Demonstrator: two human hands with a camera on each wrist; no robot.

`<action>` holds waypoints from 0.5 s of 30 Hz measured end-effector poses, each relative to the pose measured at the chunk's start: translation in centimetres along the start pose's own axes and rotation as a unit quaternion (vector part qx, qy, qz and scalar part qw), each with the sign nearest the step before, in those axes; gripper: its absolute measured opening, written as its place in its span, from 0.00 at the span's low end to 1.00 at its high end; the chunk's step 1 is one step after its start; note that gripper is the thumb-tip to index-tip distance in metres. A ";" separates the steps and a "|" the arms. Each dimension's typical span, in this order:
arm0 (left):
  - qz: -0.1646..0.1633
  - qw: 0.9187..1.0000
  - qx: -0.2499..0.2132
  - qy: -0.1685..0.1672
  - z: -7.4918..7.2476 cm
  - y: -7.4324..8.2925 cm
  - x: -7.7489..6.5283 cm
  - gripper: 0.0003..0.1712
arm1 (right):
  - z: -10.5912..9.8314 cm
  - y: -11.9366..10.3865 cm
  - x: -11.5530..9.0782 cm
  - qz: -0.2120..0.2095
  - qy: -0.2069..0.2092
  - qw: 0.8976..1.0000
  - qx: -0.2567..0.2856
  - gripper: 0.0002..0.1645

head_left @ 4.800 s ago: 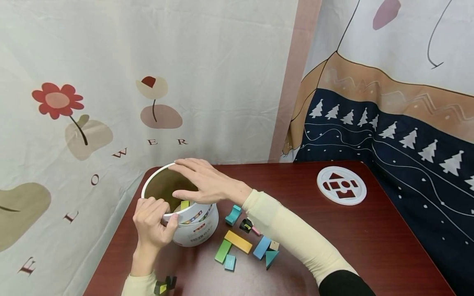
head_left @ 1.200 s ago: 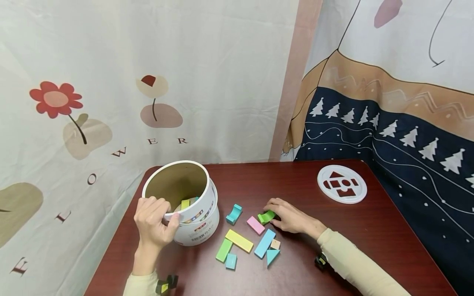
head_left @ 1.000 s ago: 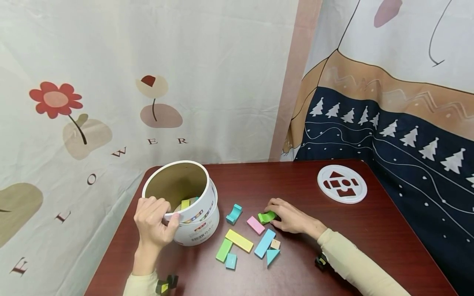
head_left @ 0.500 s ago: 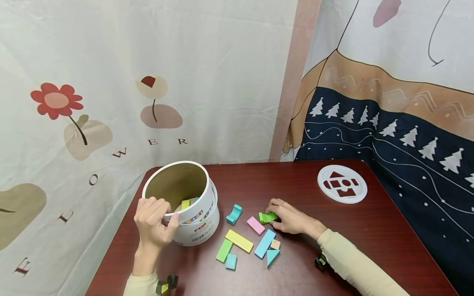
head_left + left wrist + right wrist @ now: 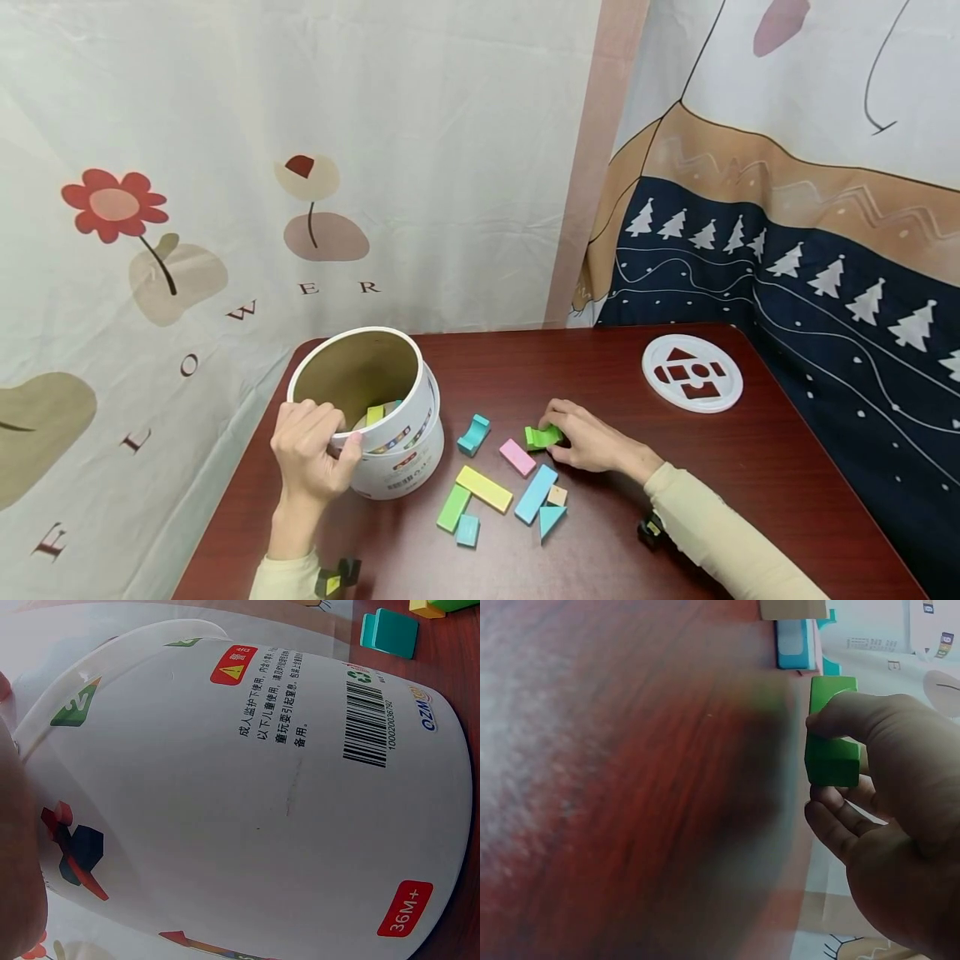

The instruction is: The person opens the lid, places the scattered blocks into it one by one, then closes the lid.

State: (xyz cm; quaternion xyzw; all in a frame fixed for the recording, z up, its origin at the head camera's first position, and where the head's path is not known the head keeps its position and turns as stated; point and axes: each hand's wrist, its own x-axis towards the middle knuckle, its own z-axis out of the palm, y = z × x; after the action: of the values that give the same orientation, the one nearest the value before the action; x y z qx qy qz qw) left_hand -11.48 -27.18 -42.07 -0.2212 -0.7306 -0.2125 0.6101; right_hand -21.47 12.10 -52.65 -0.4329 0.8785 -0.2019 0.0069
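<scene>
My left hand (image 5: 311, 446) grips the near-left rim of a white bucket (image 5: 401, 467), its thumb outside and its fingers over the edge. The bucket leans toward me, and a few blocks, one of them yellow (image 5: 375, 414), show inside. In the left wrist view the bucket's printed wall (image 5: 225, 802) fills most of the picture. On the table to the right, my right hand (image 5: 592, 439) pinches a green block with a curved notch (image 5: 542, 438) between thumb and fingers. The right wrist view has the thumb on the green block (image 5: 832, 761). A pink block (image 5: 517, 457) lies just left of it.
Between the hands lie a teal curved block (image 5: 473, 435), a yellow bar (image 5: 484, 488), a green bar (image 5: 453, 508), a teal block (image 5: 467, 531), a blue bar (image 5: 536, 493), a small wooden cube (image 5: 557, 496) and a teal triangle (image 5: 552, 520). A white lid with cutouts (image 5: 693, 400) is at back right.
My right hand has gone from over the bucket's mouth to the table at right, where it took hold of the green notched block. That block has tilted slightly lately. My left hand kept its grip.
</scene>
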 end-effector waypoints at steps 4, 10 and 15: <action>0.000 1.000 0.000 0.002 0.0 0.0 -0.1 0.19 | -0.5 0.0 0.3 -0.002 0.007 1.000 0.012 0.18; -0.002 1.000 0.002 0.002 0.0 0.0 0.0 0.16 | -1.5 -0.2 1.0 -0.005 0.019 0.999 0.029 0.17; -0.002 1.000 0.002 0.003 0.0 0.0 0.0 0.16 | -2.6 -0.8 1.7 -0.015 0.031 0.998 0.043 0.16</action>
State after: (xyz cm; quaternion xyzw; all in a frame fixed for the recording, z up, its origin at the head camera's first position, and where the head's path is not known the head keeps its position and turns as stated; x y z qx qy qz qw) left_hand -11.49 -27.14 -42.10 -0.2183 -0.7298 -0.2132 0.6118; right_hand -22.48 11.28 -49.69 -0.4385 0.8625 -0.2527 -0.0049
